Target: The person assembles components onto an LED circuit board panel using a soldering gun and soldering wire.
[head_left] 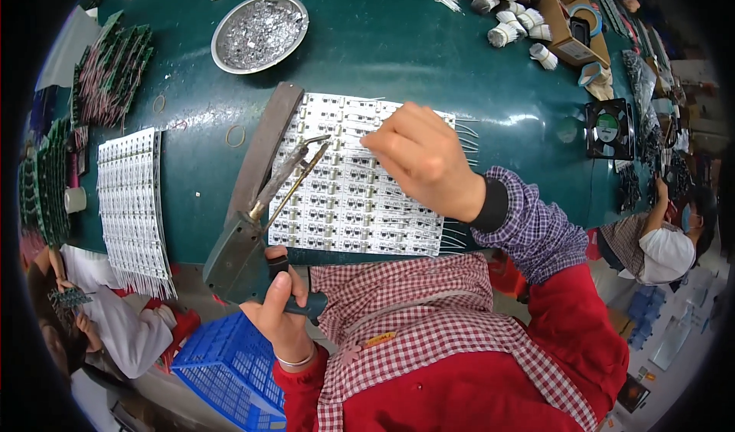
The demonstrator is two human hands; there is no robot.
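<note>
My left hand is wrapped round the handle of a dark green soldering gun. The gun's metal tip and a thin brass-coloured feed tube reach up over a white panel of circuit boards. Rows of small parts cover this panel, and white wires stick out past its right edge. Above the panel's upper right part, my right hand is closed in a pinch, its fingertips just right of the gun's tip. Whatever it pinches is too small or hidden to make out. A dark flat bar lies along the panel's left edge.
A metal bowl of silvery scraps stands at the far left. Another wired white panel and stacked green boards lie left. Wire bundles, a cardboard box and a black fan sit right. Other people work on both sides.
</note>
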